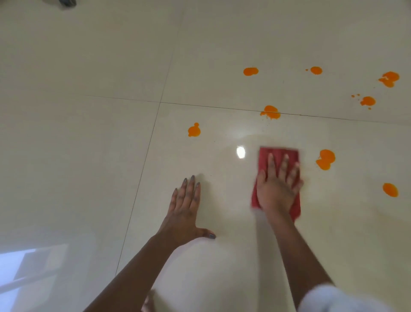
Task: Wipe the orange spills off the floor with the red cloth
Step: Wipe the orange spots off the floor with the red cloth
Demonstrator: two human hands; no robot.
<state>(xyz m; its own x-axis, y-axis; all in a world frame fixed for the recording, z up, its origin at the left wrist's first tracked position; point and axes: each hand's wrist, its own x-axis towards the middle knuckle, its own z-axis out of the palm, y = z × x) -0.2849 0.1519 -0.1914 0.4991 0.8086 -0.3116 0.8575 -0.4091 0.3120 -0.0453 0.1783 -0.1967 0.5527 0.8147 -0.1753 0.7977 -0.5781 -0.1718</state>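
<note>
My right hand (278,187) presses flat, fingers straight and spread, on the folded red cloth (279,153), which lies on the glossy cream tiled floor (89,144). My left hand (185,207) rests flat on the floor to the cloth's left, fingers straight, thumb out. Several orange spills dot the tiles: one just right of the cloth (325,159), one lower right (390,189), one up left (194,130), one on the grout line (270,112), and others farther away (250,71) (316,70) (389,78) (367,101).
Dark grout lines cross the floor above and left of my hands. A dark object (66,2) sits at the top left edge. A bright window reflection (26,274) shows at the lower left. White fabric (340,298) shows at the bottom right.
</note>
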